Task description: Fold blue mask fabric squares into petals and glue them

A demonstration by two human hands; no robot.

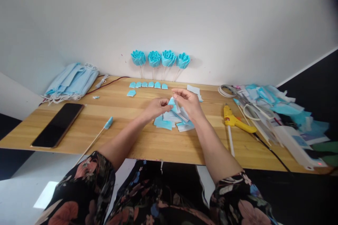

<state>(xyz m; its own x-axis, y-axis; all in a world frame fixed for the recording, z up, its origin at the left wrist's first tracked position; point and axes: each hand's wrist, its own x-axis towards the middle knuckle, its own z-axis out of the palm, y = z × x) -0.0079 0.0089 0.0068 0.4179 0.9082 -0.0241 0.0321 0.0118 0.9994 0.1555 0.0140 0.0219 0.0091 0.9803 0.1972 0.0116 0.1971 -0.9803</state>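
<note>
Hold the small blue-and-white piece (173, 102) over the loose cut pieces (164, 123) near the middle of the desk (132, 137), with the left hand (159, 107) pinched on its left side by thumb and finger and the right hand (188, 102) clamped by its fingertips near the top. Judging by the grip, probably best treated as a folding step: bring the edges in evenly, set the point at the centre, then press firmly along the crease before loosening either pinch. For a pattern, look to the row of six folded pieces (151, 84) farther back, and to the lone folded piece (131, 93) just in front of the row's left end: lying flat, blue side up, in some cases with a clear point at the top. Aim for the same outline and width. Handle lightly; likely thin, soft and apt to spring open under a slack pinch. Cannot tell the full line of the crease, with fingers covering part of it. Mind the left forearm, near the blue-tipped stick (108, 123) jutting over the front edge of the desk.
</note>
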